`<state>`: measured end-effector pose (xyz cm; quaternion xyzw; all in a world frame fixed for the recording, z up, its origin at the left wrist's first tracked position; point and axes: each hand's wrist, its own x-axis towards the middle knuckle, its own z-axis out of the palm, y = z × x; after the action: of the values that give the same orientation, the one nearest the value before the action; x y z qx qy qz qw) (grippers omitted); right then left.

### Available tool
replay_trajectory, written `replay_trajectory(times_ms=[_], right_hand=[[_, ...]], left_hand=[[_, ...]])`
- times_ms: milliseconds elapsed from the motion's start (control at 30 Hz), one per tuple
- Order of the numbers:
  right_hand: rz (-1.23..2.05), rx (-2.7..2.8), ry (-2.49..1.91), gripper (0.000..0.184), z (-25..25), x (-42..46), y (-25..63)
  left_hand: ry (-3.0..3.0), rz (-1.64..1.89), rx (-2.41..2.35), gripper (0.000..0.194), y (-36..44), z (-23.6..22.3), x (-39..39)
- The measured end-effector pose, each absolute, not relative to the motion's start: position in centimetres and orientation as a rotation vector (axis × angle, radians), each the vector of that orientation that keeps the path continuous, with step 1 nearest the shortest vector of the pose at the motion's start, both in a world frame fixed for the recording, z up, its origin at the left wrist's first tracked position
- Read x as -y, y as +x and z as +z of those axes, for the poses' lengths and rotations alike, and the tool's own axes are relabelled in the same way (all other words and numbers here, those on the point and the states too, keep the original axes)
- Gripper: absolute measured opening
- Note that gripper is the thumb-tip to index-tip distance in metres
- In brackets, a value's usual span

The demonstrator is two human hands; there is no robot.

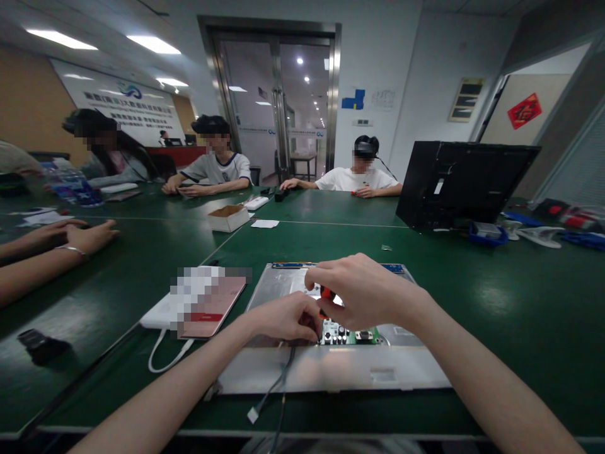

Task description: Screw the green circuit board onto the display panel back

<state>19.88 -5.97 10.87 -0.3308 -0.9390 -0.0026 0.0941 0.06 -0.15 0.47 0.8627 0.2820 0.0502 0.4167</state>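
A flat metal display panel [331, 372] lies in front of me, with a green circuit board [350, 336] on it. My right hand [363, 290] is closed around the red and black handle of a screwdriver [326, 295], held above the board. Its tip is hidden. My left hand [293, 317] rests at the board's left edge, fingers pressed together. What they pinch, if anything, is hidden. Dark cables [282, 378] with a white connector [253, 414] run from under the left hand over the panel's front edge.
To the left lie a white power bank [163, 309] with its cable and a pink phone [227, 299]. A black monitor [454, 183] stands back right, beside a blue tray [489, 234]. A small box [229, 218] sits farther back. Co-workers sit around the green table; one's hands [89, 238] rest at left.
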Motion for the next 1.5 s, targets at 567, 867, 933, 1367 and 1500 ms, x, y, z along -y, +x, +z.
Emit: replay_trajectory(times_ms=[567,867,933,1367,1500], right_hand=[[0.061,2.797,-0.988,0.023,10.96,6.2,19.96],[-0.025,2.814,-1.054,0.009,11.08,6.15,20.09],[0.015,2.82,-1.015,0.014,11.11,6.28,20.17],[-0.038,2.78,-1.07,0.011,10.94,6.05,19.78],[0.013,2.796,-1.028,0.012,10.94,6.11,19.89]], left_hand=[[2.18,0.088,-0.748,0.004,-0.01,0.48,0.13],[2.186,0.125,-0.671,0.006,-0.02,0.31,0.07],[2.197,0.132,-0.668,0.004,0.05,0.43,0.07],[2.176,0.091,-0.73,0.008,-0.16,0.03,-0.04],[2.156,0.079,-0.73,0.004,-0.09,0.22,-0.01]])
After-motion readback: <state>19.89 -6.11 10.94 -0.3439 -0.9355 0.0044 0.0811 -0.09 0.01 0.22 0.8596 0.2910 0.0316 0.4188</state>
